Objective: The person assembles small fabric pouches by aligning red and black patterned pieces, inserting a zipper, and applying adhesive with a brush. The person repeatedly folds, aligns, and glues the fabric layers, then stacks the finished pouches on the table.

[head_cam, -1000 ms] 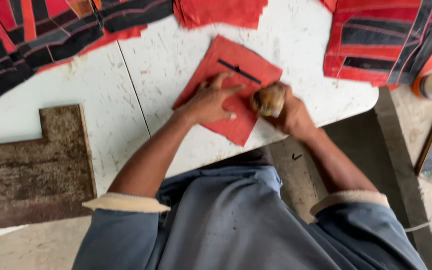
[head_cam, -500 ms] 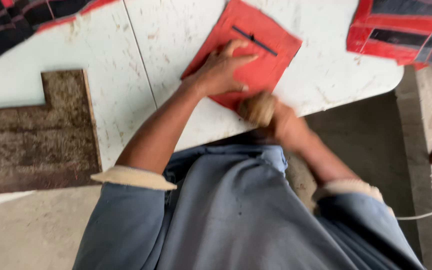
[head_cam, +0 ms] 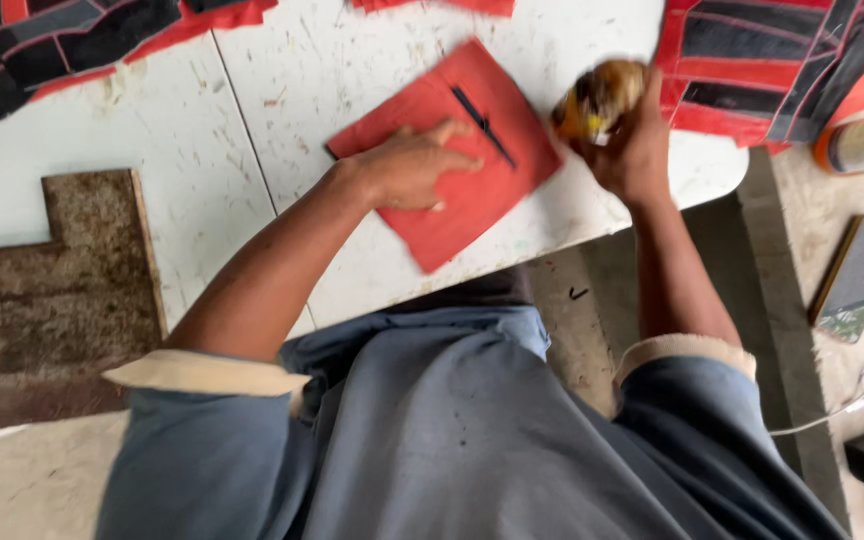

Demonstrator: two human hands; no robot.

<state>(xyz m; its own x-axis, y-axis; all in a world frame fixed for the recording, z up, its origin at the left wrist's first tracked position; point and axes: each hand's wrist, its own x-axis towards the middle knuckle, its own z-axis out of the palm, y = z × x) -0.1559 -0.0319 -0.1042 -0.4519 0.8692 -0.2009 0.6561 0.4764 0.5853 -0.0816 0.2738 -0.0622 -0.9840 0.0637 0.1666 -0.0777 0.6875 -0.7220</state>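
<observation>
One red fabric square (head_cam: 452, 160) lies flat under our left hand (head_cam: 407, 170), palm pressing, a black strip (head_cam: 484, 125) just beyond the fingertips; our right hand (head_cam: 627, 140) clenches a brown glue brush (head_cam: 597, 100) lifted beside it; no glue shows yet, we judge.

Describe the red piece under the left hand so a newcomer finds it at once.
On the scratched white table, at its near edge, the left hand presses down a plain red square fabric piece. Unlike the red-and-black striped panels nearby, it carries only one short black strip.
</observation>
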